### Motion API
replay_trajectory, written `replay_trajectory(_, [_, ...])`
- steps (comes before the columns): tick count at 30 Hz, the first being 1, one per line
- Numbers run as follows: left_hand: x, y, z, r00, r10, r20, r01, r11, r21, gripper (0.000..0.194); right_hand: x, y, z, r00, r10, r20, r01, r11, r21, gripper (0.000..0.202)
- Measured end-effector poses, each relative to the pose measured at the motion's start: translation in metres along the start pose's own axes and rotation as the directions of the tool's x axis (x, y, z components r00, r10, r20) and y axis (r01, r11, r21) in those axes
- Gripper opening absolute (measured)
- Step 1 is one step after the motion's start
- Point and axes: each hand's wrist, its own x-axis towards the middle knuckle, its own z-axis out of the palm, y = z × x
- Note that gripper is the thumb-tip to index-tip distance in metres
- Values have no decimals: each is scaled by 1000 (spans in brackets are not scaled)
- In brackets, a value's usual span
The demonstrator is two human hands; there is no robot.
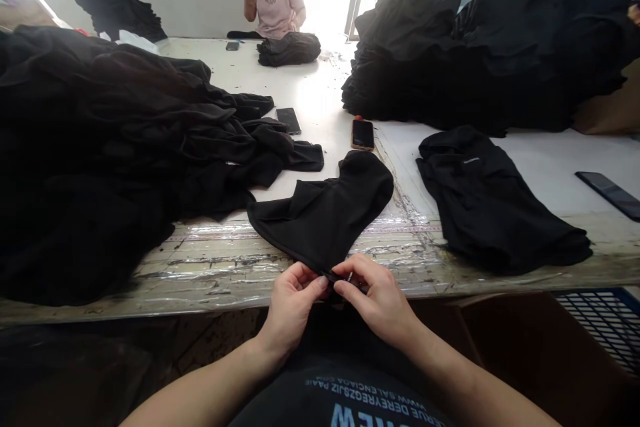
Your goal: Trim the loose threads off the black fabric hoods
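A black hood-shaped cloth garment (325,220) lies spread on the table's front edge, its near hem drawn toward me. My left hand (300,293) is closed, pinching that hem between thumb and forefinger. Right beside it, almost touching, my right hand (373,290) is closed too, with thumb and forefinger at the same hem. A small dark item with a metallic glint shows under the right fingers; its kind I cannot make out. The other right fingers are curled and partly hidden.
A heap of black garments (100,133) covers the left side. Folded black garments (495,200) lie at right, before tall black stacks (425,60). Phones (363,135) rest on the table (320,97). Across it, a person in pink (280,0) holds something black. A blue crate (605,320) stands below right.
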Motion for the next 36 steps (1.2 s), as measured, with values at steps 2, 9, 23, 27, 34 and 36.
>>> replay_trajectory(2, [0,0,1,1000,-8,-14,8,1000,8,21,0,3,1,999,42,7,-43,998,45,8])
replay_trajectory(9, [-1,1,3,1000,-18,-26,19,1000,8,19,-1,11,5,979,188,74,-201,949,242,11])
replay_trajectory(23, [0,0,-4,1000,-22,-19,22,1000,-15,20,3,9,0,1000,5,17,-5,1000,30,9])
replay_trajectory(27, [0,-2,-4,1000,-28,-6,28,999,-25,21,6,4,-1,993,-113,25,114,993,-35,10])
replay_trajectory(34, [1,-5,-6,999,-33,6,34,999,-8,22,13,2,-2,995,-80,53,82,996,-36,12])
replay_trajectory(36, [1,-5,-6,999,-35,4,35,999,-7,22,16,1,-3,997,-39,69,42,999,-33,11])
